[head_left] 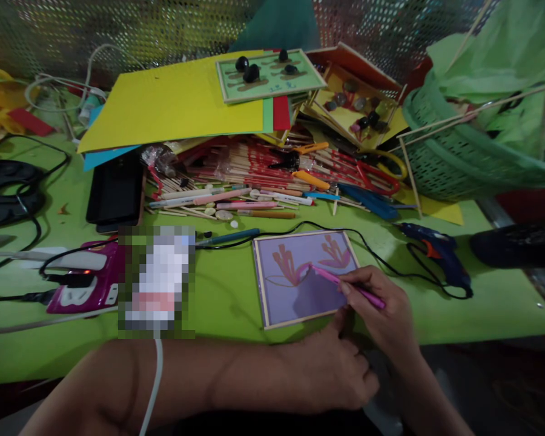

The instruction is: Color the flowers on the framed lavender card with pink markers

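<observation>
A small lilac card with a wooden frame (300,297) lies on the green table (222,297), with pink plant shapes drawn on it. My right hand (381,309) is closed around a pink pen (345,283), whose tip touches the card near its middle. My left forearm lies across the table's front edge, and my left hand (340,369) rests in a loose fist just below the card's lower right corner, with nothing visible in it.
A blue glue gun (436,254) with a black cord lies right of the card. Behind it are pens, sticks, scissors, yellow paper sheets (172,103) and framed craft cards. A green basket (458,151) stands far right; a black phone (115,191) and power strip (86,284) lie left.
</observation>
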Available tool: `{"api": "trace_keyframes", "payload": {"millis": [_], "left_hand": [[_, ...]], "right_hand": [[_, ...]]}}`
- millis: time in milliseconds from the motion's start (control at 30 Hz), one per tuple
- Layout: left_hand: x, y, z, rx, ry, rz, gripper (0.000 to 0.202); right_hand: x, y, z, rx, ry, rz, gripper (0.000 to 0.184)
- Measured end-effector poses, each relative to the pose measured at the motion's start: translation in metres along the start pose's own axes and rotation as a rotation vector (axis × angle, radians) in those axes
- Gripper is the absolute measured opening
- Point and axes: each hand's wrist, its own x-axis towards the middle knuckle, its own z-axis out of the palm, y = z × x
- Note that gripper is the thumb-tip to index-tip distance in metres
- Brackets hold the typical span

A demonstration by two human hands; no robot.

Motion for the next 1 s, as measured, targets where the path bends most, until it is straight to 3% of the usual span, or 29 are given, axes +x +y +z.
{"api": "trace_keyframes", "payload": {"millis": [300, 600, 1000], "left_hand": [[-0.002, 0.003, 0.012, -0.004, -0.031, -0.008, 0.008], [-0.001, 0.001, 0.002, 0.022, -0.077, 0.005, 0.009], [0.001, 0.002, 0.003, 0.004, -0.066, -0.021, 0.008]], "right_hand": [[0.001, -0.004, -0.001, -0.020, -0.020, -0.044, 0.005], [0.000, -0.006, -0.001, -0.024, -0.071, -0.077, 0.006], [0.000, -0.002, -0.003, 0.057, -0.188, -0.056, 0.007]]}}
